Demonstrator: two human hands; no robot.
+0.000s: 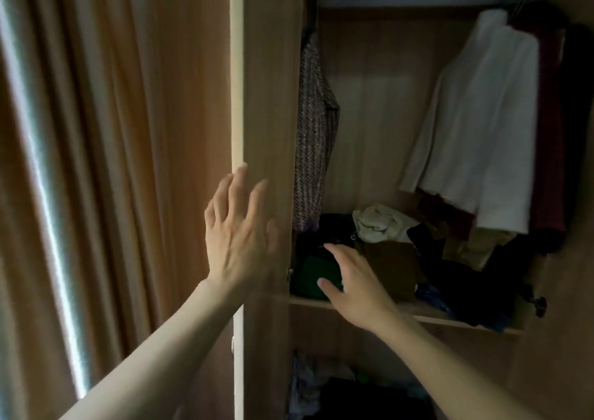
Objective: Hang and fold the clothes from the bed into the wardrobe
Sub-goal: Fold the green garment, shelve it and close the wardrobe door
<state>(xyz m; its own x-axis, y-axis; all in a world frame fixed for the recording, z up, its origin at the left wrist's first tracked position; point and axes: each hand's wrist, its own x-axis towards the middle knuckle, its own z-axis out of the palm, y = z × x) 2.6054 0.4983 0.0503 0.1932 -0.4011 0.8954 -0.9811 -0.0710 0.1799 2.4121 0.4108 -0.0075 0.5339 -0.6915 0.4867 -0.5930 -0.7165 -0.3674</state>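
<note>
The wooden wardrobe (385, 98) stands open before me. My left hand (238, 233) lies with spread fingers against the inner face of its open left door (270, 98). My right hand (353, 284) reaches with straight fingers over the shelf edge (434, 318), just above a dark green folded garment (311, 275), holding nothing. A rail (418, 1) runs across the top. A patterned garment (313, 143) hangs at the left and a white shirt (482, 123) at the right.
Dark red and black clothes (553, 130) hang beside the white shirt. A jumbled pile of cream, brown and black clothes (418, 246) fills the shelf. More clothes (337, 394) lie in the compartment below. Brown curtains (112, 162) hang left of the door.
</note>
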